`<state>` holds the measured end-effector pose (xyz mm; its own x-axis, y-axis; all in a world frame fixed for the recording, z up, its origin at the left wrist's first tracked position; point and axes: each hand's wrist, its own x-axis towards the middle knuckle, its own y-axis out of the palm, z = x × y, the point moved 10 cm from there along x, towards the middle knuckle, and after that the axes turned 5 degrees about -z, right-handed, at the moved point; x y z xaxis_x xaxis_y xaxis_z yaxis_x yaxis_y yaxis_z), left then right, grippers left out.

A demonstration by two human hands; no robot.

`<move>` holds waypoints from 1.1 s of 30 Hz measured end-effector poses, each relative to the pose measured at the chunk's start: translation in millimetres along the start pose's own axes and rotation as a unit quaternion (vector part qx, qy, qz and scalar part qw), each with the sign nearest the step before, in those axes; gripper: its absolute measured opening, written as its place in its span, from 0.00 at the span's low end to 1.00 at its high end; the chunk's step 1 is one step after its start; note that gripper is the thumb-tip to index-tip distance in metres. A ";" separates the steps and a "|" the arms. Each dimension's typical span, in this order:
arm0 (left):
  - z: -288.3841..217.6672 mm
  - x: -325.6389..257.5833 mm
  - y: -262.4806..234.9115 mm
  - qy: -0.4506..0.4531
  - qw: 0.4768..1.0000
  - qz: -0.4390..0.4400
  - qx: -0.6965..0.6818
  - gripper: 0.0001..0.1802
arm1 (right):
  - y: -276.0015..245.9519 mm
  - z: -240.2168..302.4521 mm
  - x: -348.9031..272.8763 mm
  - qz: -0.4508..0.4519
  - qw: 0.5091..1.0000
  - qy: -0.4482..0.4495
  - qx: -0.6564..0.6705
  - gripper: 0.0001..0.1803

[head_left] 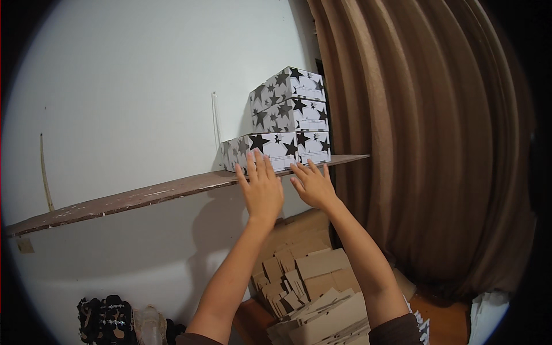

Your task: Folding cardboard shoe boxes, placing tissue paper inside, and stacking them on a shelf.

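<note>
Both arms come up from the 6 o'clock edge toward a wooden shelf (144, 198) that runs across the white wall (126, 86) from 9 o'clock up toward centre.

Left hand (261, 190): flat, fingers spread and pointing up, back of hand to the camera. Fingertips overlap the front face of the bottom box (273, 148) at the shelf edge. Nothing gripped; the hand is fully open. Whether the palm presses on the box or the shelf lip, cannot tell.

Right hand (313, 185): just at 3 o'clock of the left hand, also open, fingers spread and tilted toward 11 o'clock. Fingertips reach the lower front edge of the same box. Holds nothing.

Bottom box: white cardboard with black stars, long and low, lying on the right end of the shelf just above centre. Two more star boxes are stacked on it: the middle box (290, 117), then the top box (287, 85), both set toward the right end of the stack near the wall corner.

At 3 o'clock, a brown pleated curtain (437, 144) hangs from top to bottom.

Below the shelf, at 6 o'clock between the forearms, a heap of flat brown cardboard pieces (313, 282). At 7 o'clock, dark sandals (106, 319) on the floor against the wall.

Shelf paint is worn and chipped along the front edge.
</note>
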<state>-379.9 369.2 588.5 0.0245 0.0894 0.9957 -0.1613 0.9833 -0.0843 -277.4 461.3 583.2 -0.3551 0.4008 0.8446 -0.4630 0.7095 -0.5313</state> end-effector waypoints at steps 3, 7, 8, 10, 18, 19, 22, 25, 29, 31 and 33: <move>-31.1 -39.5 -7.9 0.036 0.993 0.017 -0.107 0.29 | -13.5 13.0 -40.2 -0.021 1.000 -0.016 0.003 0.24; -56.6 -120.1 -8.3 0.057 0.978 0.086 -0.184 0.27 | -18.8 25.1 -121.4 0.043 0.998 0.033 -0.035 0.24; -65.5 -144.0 -11.2 0.076 0.971 0.111 -0.199 0.26 | -22.0 23.9 -146.0 0.049 0.996 0.056 -0.047 0.23; -85.5 -196.2 -21.0 0.106 0.953 0.153 -0.239 0.26 | -27.5 23.1 -201.6 0.049 0.991 0.098 -0.078 0.23; -148.7 -368.1 -76.7 0.119 0.842 0.315 -0.421 0.25 | -27.2 30.6 -396.1 0.107 0.940 0.267 -0.183 0.23; -152.5 -381.5 -86.5 0.112 0.829 0.332 -0.437 0.26 | -28.8 36.7 -417.8 0.112 0.934 0.281 -0.189 0.23; -173.4 -429.7 -127.8 0.136 0.808 0.352 -0.453 0.28 | -40.1 49.4 -491.1 0.106 0.914 0.344 -0.187 0.23; -189.9 -468.9 -169.7 0.149 0.803 0.351 -0.459 0.28 | -60.0 58.8 -560.6 0.092 0.895 0.390 -0.199 0.23; -207.6 -523.7 -219.2 0.156 0.775 0.396 -0.467 0.25 | -78.8 72.7 -637.0 0.131 0.877 0.431 -0.164 0.25; -221.9 -547.8 -246.8 0.163 0.765 0.395 -0.481 0.25 | -95.0 76.2 -673.1 0.128 0.876 0.442 -0.149 0.24; -235.3 -570.4 -271.2 0.169 0.764 0.400 -0.477 0.27 | -106.4 73.4 -715.0 0.180 0.857 0.468 -0.118 0.25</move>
